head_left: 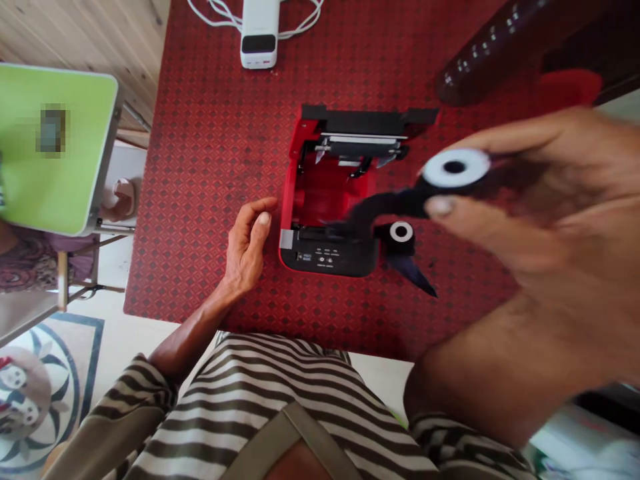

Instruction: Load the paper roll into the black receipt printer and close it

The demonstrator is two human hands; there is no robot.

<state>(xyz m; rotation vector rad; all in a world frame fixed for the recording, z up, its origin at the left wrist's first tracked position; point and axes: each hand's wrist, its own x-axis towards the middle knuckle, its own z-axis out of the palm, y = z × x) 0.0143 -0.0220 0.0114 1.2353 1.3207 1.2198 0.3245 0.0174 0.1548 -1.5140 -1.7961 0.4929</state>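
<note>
Ribbon spool [455, 168] pinched in the right hand [530, 213] trails black film [385, 205], possibly thermal, that could snag in the open red printer [287, 200]; the left hand [245, 250] rests released.

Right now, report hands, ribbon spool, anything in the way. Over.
Right hand holds white-cored ribbon spool. Left hand open beside red printer. Dark ribbon crosses printer's open bay; second spool at its front corner.

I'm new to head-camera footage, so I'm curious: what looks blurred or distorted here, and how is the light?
In the head view, the right hand and ribbon roll look soft, being nearest the lens, while the red printer stays sharper. A patch on the green table is pixelated. Light is even, without harsh glare.
</note>
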